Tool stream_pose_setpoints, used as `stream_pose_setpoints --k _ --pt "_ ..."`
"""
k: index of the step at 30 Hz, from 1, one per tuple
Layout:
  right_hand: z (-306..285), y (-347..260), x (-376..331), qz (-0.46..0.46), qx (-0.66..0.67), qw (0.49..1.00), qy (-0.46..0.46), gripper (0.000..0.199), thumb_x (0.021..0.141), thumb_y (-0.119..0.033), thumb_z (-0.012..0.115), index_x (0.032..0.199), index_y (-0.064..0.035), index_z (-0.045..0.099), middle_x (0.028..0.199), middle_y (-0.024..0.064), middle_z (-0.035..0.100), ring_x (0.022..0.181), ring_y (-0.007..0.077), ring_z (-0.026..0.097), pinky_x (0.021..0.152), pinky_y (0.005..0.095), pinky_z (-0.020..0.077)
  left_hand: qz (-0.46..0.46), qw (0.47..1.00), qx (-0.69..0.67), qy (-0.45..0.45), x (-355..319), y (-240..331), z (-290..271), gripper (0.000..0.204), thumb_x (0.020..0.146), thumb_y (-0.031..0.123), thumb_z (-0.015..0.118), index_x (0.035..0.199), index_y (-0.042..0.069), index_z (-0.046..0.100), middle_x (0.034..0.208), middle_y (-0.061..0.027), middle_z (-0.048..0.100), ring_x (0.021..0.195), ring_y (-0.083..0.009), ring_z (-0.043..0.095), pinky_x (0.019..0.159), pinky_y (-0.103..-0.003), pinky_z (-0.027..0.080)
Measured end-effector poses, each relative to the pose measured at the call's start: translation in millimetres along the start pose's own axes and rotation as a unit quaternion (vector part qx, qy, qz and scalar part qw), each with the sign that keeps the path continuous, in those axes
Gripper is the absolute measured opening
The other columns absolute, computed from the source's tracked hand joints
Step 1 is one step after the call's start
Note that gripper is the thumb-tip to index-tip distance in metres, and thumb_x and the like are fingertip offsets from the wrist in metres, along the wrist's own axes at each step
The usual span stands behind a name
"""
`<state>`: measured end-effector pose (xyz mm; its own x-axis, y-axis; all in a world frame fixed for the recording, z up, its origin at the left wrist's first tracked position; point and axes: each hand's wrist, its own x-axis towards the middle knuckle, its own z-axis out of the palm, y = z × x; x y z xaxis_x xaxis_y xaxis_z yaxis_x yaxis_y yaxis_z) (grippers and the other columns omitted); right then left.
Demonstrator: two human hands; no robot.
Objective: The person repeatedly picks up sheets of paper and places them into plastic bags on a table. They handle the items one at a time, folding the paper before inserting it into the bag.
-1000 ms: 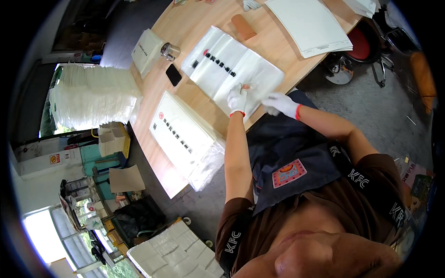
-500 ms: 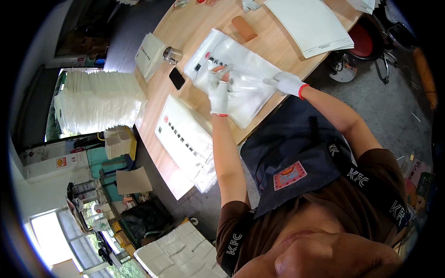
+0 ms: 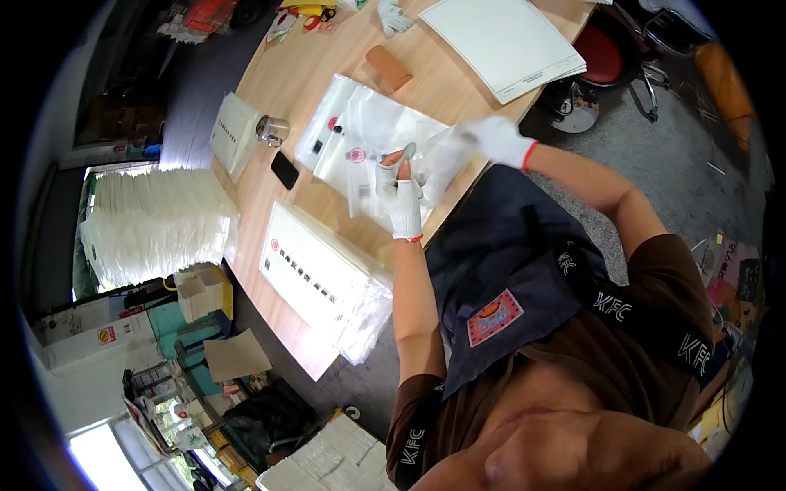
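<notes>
A printed clear plastic bag (image 3: 360, 176) is partly lifted over another clear plastic bag (image 3: 321, 137) lying flat on the table. My left hand (image 3: 401, 200), in a white glove with bare fingertips, is closed on the lifted bag with curled fingers. At the bag's right end my right hand (image 3: 499, 143), also white-gloved, is smeared by motion; the film is drawn up to its fingers, so it appears to grip that end. Nearer and to the left of my left hand lies a stack of printed white sheets in plastic (image 3: 315, 266).
On the wooden table (image 3: 282, 90) are a phone (image 3: 285, 170), a glass mug (image 3: 272, 131), a small white packet (image 3: 235, 135), a brown cylinder (image 3: 389, 68), a loose glove (image 3: 395, 16) and large white sheets (image 3: 503, 49). A tall white stack (image 3: 155, 221) stands left; a red stool (image 3: 607, 53) is right.
The plastic bag has come up off the one beneath it, showing a second red mark. My right hand has moved quickly and blurs. The whole view has shifted a little.
</notes>
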<state>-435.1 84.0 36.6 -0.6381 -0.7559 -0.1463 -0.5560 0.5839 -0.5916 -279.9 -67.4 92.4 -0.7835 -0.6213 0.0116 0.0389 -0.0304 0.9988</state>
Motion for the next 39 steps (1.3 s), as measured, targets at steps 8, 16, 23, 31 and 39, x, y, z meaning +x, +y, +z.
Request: stream_pose_setpoints --k 8,16,23,31,39 --pt "-23.0 140.7 25.2 -0.123 -0.351 0.913 0.17 0.022 0.078 -0.017 0.059 0.097 -0.0068 0.056 0.096 0.0095 0.06 0.09 0.0255 0.061 0.07 0.0369 0.0524 -0.066 0.995 0.049 -0.056 19.6 -36.5 43.7 0.015 0.095 0.015 0.052 0.106 0.005 0.053 0.115 -0.0119 0.063 0.055 -0.0071 0.052 0.05 -0.02 0.043" --pt "-72.9 104.5 9.5 -0.253 -0.361 0.873 0.209 0.01 0.073 -0.016 0.058 0.074 -0.0075 0.052 0.063 0.007 0.057 0.057 0.0235 0.061 0.053 0.0372 0.0496 -0.105 0.978 0.052 -0.171 45.4 -95.6 72.6 0.034 0.095 0.024 0.055 0.121 0.003 0.053 0.098 -0.0041 0.059 0.084 -0.0121 0.058 0.074 -0.027 0.049" --pt "-37.8 31.1 -89.1 -0.298 -0.148 0.915 0.227 0.034 0.079 -0.041 0.062 0.105 -0.0188 0.062 0.101 0.0087 0.063 0.098 0.0269 0.06 0.089 0.0426 0.0459 -0.237 0.969 -0.018 -0.067 37.8 -122.4 71.1 0.031 0.086 0.012 0.059 0.112 -0.002 0.055 0.1 -0.0129 0.062 0.088 -0.024 0.061 0.073 -0.036 0.052" --pt "13.6 83.9 -56.0 0.016 0.588 0.808 0.033 0.055 0.084 -0.029 0.066 0.128 -0.0006 0.051 0.124 0.0125 0.056 0.112 0.0183 0.054 0.096 0.0307 0.0419 0.05 0.84 0.481 -0.246 -12.5 -55.2 74.1 0.068 0.085 0.017 0.057 0.142 -0.001 0.024 0.14 -0.0274 0.037 0.101 -0.0356 0.062 0.084 -0.043 0.051" --pt "-12.8 58.6 -76.8 0.072 0.155 0.978 0.12 0.048 0.084 -0.05 0.059 0.095 -0.0038 0.063 0.083 0.0183 0.064 0.079 0.0351 0.061 0.072 0.0392 0.0489 -0.189 0.963 -0.102 -0.162 -24.3 -65.1 45.7 0.057 0.092 0.025 0.053 0.144 0.015 0.033 0.137 -0.0128 0.047 0.082 -0.0147 0.058 0.071 -0.027 0.049"
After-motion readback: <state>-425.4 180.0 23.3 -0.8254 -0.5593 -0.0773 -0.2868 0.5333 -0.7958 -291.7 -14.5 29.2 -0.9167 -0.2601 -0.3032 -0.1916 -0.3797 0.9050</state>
